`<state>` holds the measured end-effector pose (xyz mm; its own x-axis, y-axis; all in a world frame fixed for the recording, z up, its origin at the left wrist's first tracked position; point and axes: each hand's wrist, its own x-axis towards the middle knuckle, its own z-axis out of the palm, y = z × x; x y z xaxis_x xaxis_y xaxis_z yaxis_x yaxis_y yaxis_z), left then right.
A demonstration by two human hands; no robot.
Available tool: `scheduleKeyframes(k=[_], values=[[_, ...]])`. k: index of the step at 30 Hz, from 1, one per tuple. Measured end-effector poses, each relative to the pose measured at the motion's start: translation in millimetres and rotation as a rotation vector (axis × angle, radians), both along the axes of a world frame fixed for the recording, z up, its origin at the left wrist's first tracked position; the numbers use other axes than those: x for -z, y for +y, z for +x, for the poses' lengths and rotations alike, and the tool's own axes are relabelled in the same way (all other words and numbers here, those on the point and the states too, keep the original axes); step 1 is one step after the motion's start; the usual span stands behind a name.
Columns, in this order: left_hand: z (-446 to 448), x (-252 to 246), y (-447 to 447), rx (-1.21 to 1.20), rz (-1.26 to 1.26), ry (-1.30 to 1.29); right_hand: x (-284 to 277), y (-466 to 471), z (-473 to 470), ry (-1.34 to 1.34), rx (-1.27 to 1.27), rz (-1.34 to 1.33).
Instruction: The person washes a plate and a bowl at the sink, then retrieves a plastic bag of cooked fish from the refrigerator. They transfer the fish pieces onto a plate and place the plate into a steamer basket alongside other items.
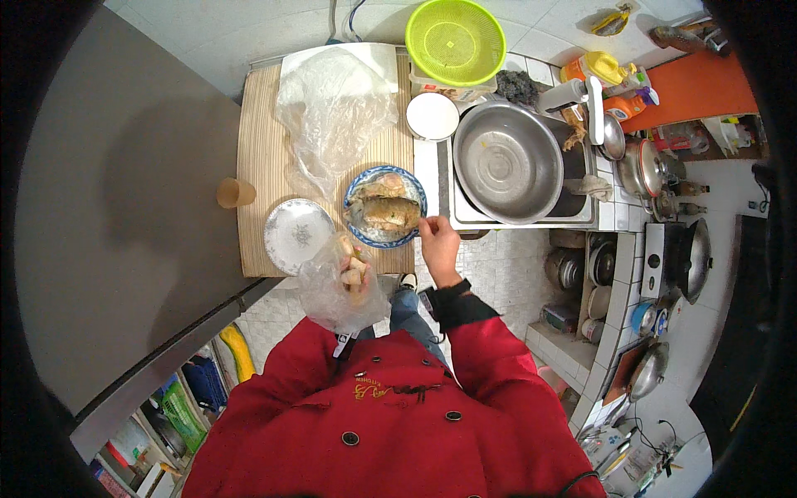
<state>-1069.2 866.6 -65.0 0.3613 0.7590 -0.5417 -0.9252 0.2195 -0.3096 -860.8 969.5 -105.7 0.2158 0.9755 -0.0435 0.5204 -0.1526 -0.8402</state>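
My left hand [363,254] holds a thin clear plastic bag [342,302] with several pale brown food pieces [352,274] in it; the bag hides most of that hand. Beside it lies a white plate with a grey floral pattern [299,233], partly overlapped by the bag. My right hand [441,244] has its fingers curled together at the right rim of a blue-and-white plate [355,236]. Whether the fingertips pinch the rim or something small is unclear. Browned fish pieces [389,212] rest on that plate.
A crumpled plastic bag [336,106] covers the back of the striped counter [258,137]. A paper-brown cup [236,193] stands at its left edge. Rightward are a white bowl [432,117], a green colander [456,42] and a steel basin [507,163] over the sink [576,215].
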Motion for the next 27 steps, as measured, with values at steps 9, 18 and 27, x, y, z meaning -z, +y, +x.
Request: scheduleKeyframes(k=[9, 18, 27], values=[[32, 71, -4, 0.177, 0.518, 2.131, -7, 17, -7, -0.101, -0.112, -0.014], [37, 112, 6, 0.008, 0.586, 0.507, -92, -57, -24, 0.108, -0.570, 0.007], [49, 95, 18, 0.223, 0.427, 0.496, -115, -82, -17, -0.038, -0.772, 0.230]])
